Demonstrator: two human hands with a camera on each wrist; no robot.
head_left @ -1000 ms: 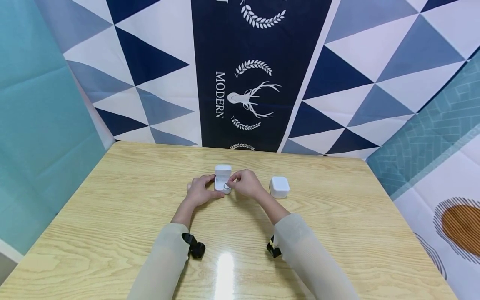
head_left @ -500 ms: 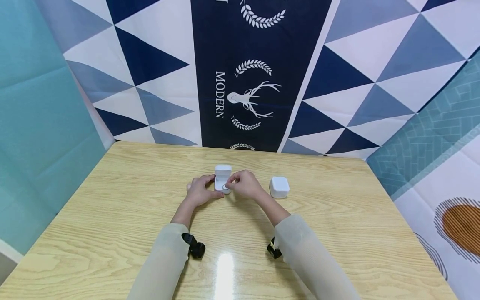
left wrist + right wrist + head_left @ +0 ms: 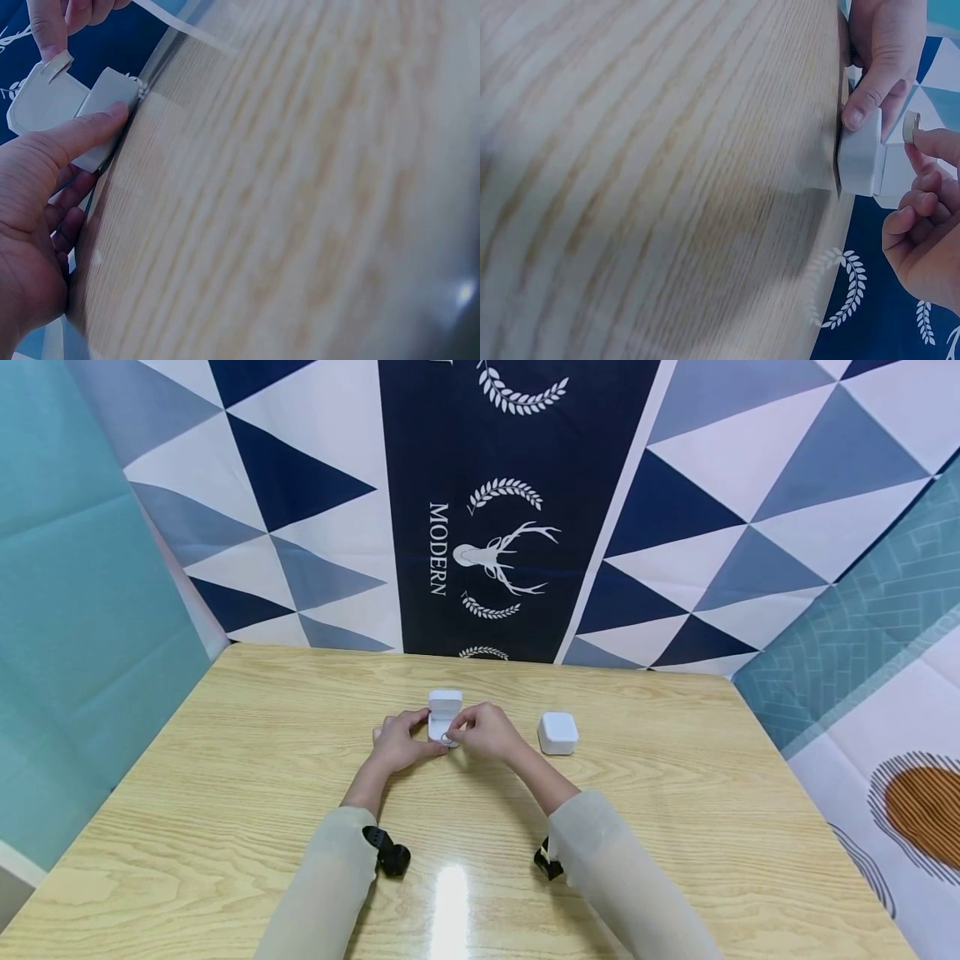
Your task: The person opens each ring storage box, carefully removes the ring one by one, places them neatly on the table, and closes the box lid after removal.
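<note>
A small white ring box [image 3: 446,702] stands on the wooden table with its lid raised. My left hand [image 3: 400,745] grips its base from the left, thumb along the near side, as the left wrist view shows on the box [image 3: 112,86]. Between thumb and index finger, my right hand [image 3: 487,732] pinches a silver-coloured ring [image 3: 910,127]. The ring is just above the box's base, in front of the upright lid. Whether it touches the cushion cannot be told. Fingers partly cover the box's right side in the head view.
A second white box [image 3: 558,732], rounded and closed, sits to the right of my right hand. The light wooden table [image 3: 247,827] ends at a patterned cloth [image 3: 487,527] behind. Glare marks the table's near middle.
My right hand has shifted slightly towards me and to the left, bringing the ring lower over the front of the box. The left hand stays on the box.
</note>
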